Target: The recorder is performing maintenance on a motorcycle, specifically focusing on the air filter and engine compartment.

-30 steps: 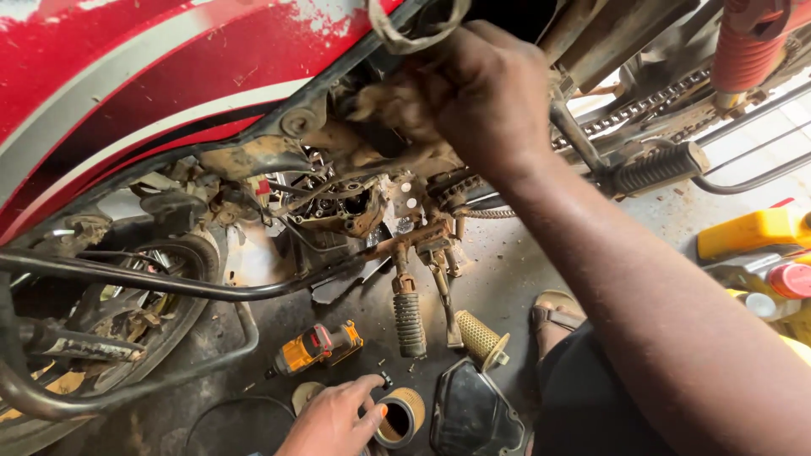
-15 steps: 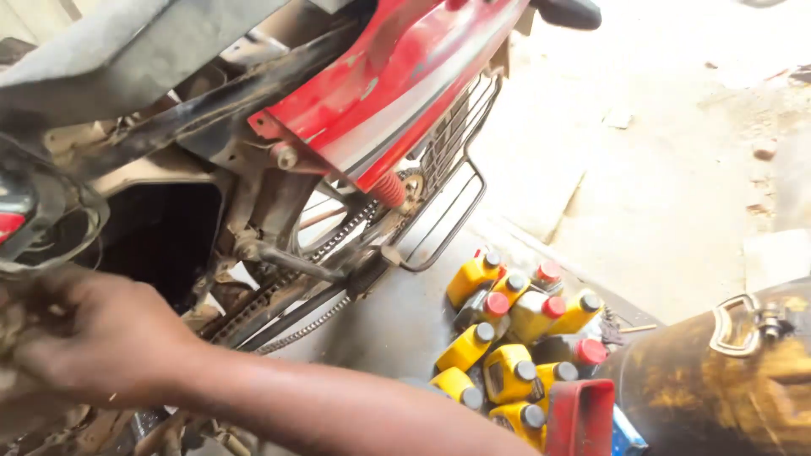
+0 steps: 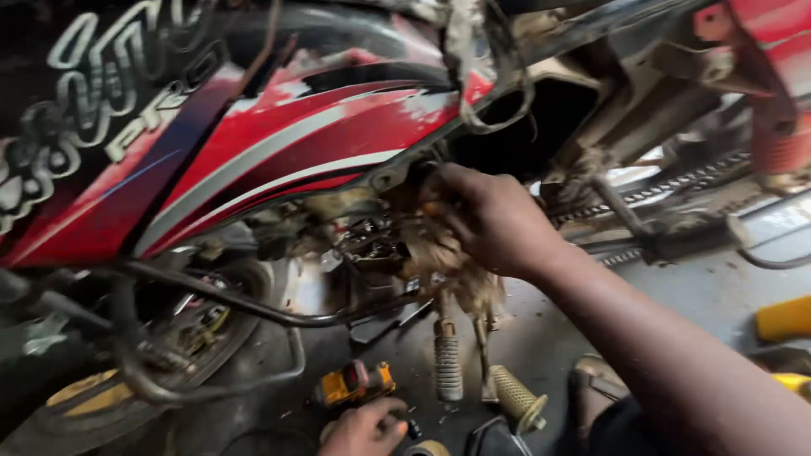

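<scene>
Motorcycle engine parts (image 3: 380, 249), grimy and half hidden beneath a red, white-striped fuel tank (image 3: 279, 160), sit at the centre of the frame, where the right hand (image 3: 494, 221) presses a tuft of frayed, dirty rag (image 3: 448, 262) against them. The right arm reaches in from the lower right corner, forearm rising diagonally, wrist bent slightly and fingers curled around the rag, knuckles turned toward the camera. The left hand (image 3: 365, 429) lies low at the bottom edge, resting on the concrete floor (image 3: 693, 295) with its fingers bent over a small dark object just below a yellow and black power tool (image 3: 353, 384); whether it grips that object firmly cannot be told.

Room to move is tight. The tank's lower edge overhangs the right hand from above, a dark curved crash bar (image 3: 253, 308) runs across just under the engine, and the frame tubes and drive chain (image 3: 667, 190) close off the right side. Two ribbed footpegs (image 3: 448, 367) hang below the rag, one grey, one pale yellow, leaving a narrow gap down to the floor. The front wheel (image 3: 160, 355) fills the lower left.

The engine parts lie directly under the right hand's fingertips and well above the left hand, with the power tool between them. A yellow container (image 3: 784, 317) stands at the far right edge, well apart from both hands.
</scene>
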